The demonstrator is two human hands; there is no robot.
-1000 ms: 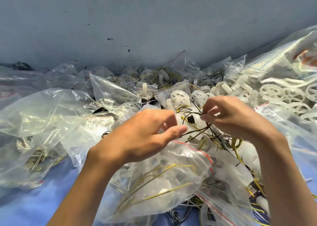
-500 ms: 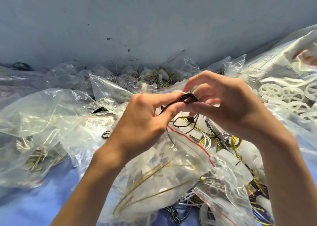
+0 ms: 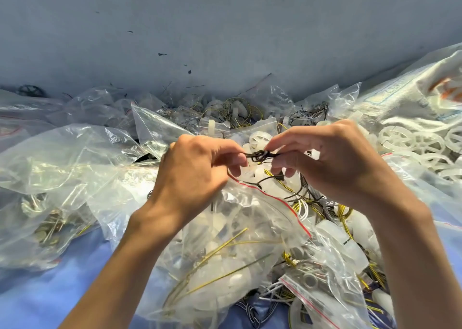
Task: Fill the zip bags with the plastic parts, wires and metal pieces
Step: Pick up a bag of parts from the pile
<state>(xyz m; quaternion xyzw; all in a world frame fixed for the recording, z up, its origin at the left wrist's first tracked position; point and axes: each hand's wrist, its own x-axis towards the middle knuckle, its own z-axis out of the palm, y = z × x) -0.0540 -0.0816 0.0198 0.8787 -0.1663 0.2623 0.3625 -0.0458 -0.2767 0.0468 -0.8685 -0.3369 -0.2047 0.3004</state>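
My left hand (image 3: 195,176) and my right hand (image 3: 332,163) pinch the two ends of a dark wire bundle (image 3: 260,155), knotted in the middle between my fingertips. It hangs just above the red-lined mouth of a clear zip bag (image 3: 232,243) that holds white plastic parts and yellow wires. Loose yellow, black and white wires (image 3: 312,203) lie tangled under my right hand. White plastic wheels (image 3: 410,141) are heaped at the right.
Several clear zip bags surround my hands: a big one with metal pieces (image 3: 47,223) at the left, a small one (image 3: 322,301) at the lower right. A white woven sack (image 3: 410,98) lies at the far right. A grey wall (image 3: 225,28) stands behind, blue cloth (image 3: 50,293) below.
My hands rose from the loose wire tangle with a dark wire, bunched it between them, then drew apart so the bundle now stretches knotted between my fingertips.
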